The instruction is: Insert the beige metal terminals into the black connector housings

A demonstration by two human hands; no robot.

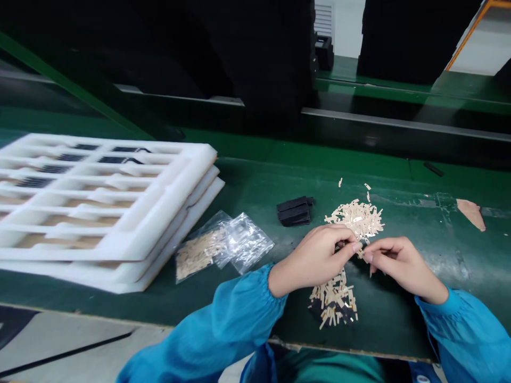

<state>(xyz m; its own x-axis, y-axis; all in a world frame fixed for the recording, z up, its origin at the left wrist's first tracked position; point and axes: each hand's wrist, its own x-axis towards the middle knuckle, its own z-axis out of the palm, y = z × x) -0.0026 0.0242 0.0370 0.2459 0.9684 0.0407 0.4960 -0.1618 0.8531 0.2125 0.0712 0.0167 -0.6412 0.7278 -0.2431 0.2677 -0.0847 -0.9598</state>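
Note:
My left hand and my right hand meet just in front of a heap of small beige strips. Both are closed in a pinch on one small beige strip, held between the fingertips. Its exact shape is too small to make out. Below my left hand lies a second pile of beige strips, with some dark pieces among them. To the left of the heap sits a stack of flat black pieces.
White foam trays are stacked at the left, with black parts in some slots. Between them and my left arm lie clear plastic bags, one holding beige strips. A tan scrap and a black piece lie on the green table at right.

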